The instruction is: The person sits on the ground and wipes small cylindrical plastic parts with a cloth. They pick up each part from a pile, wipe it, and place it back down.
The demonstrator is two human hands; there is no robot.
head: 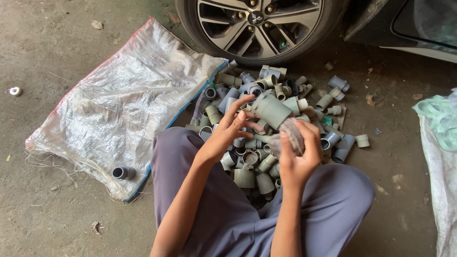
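1. Dusty concrete floor point(62, 43); a car wheel point(259, 24) at twelve o'clock.
2. White woven plastic sack point(119, 104) lies at nine o'clock.
3. Left hand point(228, 131) fingers grip a grey-green plastic pipe fitting point(270, 109) above the pile of fittings point(257, 157).
4. Right hand point(297, 152) clutches a grey rag point(291, 135) against it.

Between your knees lies the heap of pipe fittings point(266, 128), with the car wheel point(259, 26) just behind it. The woven sack point(119, 104) spreads to your left, one lone fitting point(123, 172) resting on its near edge.
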